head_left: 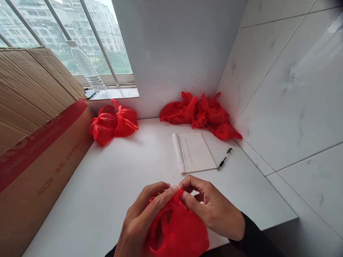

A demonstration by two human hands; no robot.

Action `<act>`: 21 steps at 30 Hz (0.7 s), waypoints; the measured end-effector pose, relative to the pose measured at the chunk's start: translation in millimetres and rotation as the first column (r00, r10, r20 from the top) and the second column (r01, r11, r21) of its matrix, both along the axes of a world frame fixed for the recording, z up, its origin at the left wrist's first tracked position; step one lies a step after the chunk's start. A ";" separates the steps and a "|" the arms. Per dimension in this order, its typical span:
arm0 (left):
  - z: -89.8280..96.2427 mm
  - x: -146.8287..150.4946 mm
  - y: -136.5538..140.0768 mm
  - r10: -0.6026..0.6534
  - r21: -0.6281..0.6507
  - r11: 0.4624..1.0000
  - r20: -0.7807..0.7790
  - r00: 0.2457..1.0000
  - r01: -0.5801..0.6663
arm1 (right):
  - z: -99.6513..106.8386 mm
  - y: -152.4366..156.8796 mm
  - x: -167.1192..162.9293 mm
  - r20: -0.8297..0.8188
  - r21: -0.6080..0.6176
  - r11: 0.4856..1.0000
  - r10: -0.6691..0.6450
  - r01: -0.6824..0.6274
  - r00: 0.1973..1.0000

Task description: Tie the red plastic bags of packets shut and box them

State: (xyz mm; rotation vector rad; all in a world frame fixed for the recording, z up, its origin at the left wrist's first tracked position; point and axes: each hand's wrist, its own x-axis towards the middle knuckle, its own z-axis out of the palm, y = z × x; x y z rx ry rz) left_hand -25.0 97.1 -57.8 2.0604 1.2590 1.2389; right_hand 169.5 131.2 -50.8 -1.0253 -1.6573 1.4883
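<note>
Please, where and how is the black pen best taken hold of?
I would pinch the pen across its middle, from above, with the right hand, the nearer one, now at the red bag. The thin pen lies flat; its near end is close to the notebook, but its middle has bare table on both sides.

An open notebook is flanked by a gel pen; a water bottle is set on the windowsill.

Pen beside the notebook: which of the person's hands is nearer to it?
Right. The right hand is nearer the camera than the pen, slightly to its left, pinching the red bag; the left hand, also on that bag, is farther left.
</note>
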 end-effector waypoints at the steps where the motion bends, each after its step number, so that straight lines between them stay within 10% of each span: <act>1: -0.5 -1.3 -0.2 -0.004 0.003 1.000 -0.024 1.000 0.004 | 2.1 -0.1 -0.4 -0.016 0.019 0.999 -0.033 0.033 0.999; 13: -59.3 -77.4 -20.7 0.183 0.132 0.982 -0.450 0.874 -0.138 | -41.8 0.6 35.3 0.095 0.098 0.949 -0.308 0.299 0.947; 21: -32.7 -25.1 6.5 -0.045 0.041 0.996 -0.544 0.838 0.080 | -51.0 3.9 15.0 -0.099 0.009 0.951 -0.306 0.308 0.947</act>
